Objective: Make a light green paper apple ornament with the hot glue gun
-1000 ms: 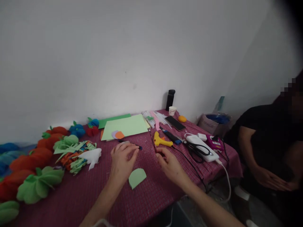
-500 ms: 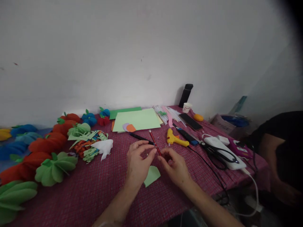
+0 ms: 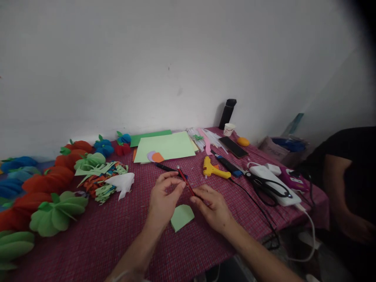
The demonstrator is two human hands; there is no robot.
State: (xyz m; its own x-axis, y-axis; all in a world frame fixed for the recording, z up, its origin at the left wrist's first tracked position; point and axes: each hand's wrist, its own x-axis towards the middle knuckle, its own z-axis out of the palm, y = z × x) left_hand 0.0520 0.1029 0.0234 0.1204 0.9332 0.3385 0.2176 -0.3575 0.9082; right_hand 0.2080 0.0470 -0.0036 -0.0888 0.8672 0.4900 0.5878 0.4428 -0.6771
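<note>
Between my two hands is a slim red pen (image 3: 182, 174), tilted, with a pale tip at its far end. The thumb and fingers of my left hand (image 3: 165, 194) pinch it around the middle. My right hand (image 3: 214, 205) is closed on its near end. Under the hands, on the checked cloth, lies a small stack of light green paper pieces (image 3: 182, 217), rounded on one side. A black pen (image 3: 166, 167) rests just beyond my left fingers, partly hidden by them.
Paper pumpkins (image 3: 48, 178) and shredded paper (image 3: 102, 182) fill the left. Light green sheets (image 3: 166, 147) lie at the back. To the right are a yellow glue gun (image 3: 214, 169), a utility knife (image 3: 229, 165), scissors (image 3: 264, 188), a power strip (image 3: 276, 186) and a seated person (image 3: 340, 184).
The view has shifted slightly. My right hand has gone from fingertips touching the red pen's near end to a closer hold on it. More of the green paper stack shows.
</note>
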